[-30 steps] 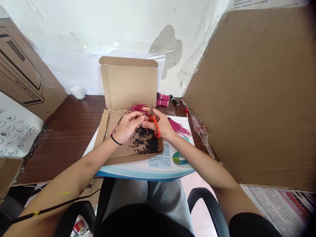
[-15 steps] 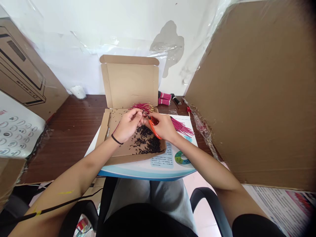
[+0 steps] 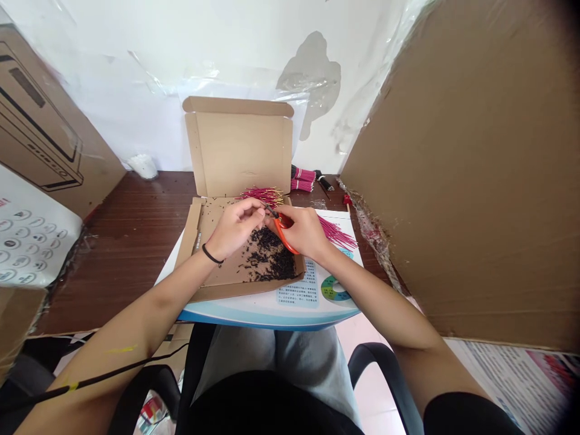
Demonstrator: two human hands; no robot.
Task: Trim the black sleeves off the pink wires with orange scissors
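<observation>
My right hand (image 3: 304, 231) grips orange-handled scissors (image 3: 281, 228), blades pointing up-left toward my left hand. My left hand (image 3: 235, 225) pinches something thin at its fingertips, right at the scissor tips; it is too small to name. Both hands hover over an open flat cardboard box (image 3: 199, 229) with a heap of dark cut scraps (image 3: 272, 261) in it. Loose pink wires with gold tips (image 3: 263, 194) lie at the box's back edge, and another pink wire bunch (image 3: 338, 234) lies right of my right hand.
The box rests on a white printed board (image 3: 312, 296) over a dark wooden table (image 3: 131, 235). Bundled pink wires (image 3: 302, 179) sit behind. A tall cardboard sheet (image 3: 471, 175) stands at the right, printed cartons (image 3: 40, 145) at the left. Chair armrests (image 3: 380, 368) are below.
The scissors tipped from pointing upward to pointing up-left at my left fingertips. Both hands stayed over the box, and the view drifted slightly.
</observation>
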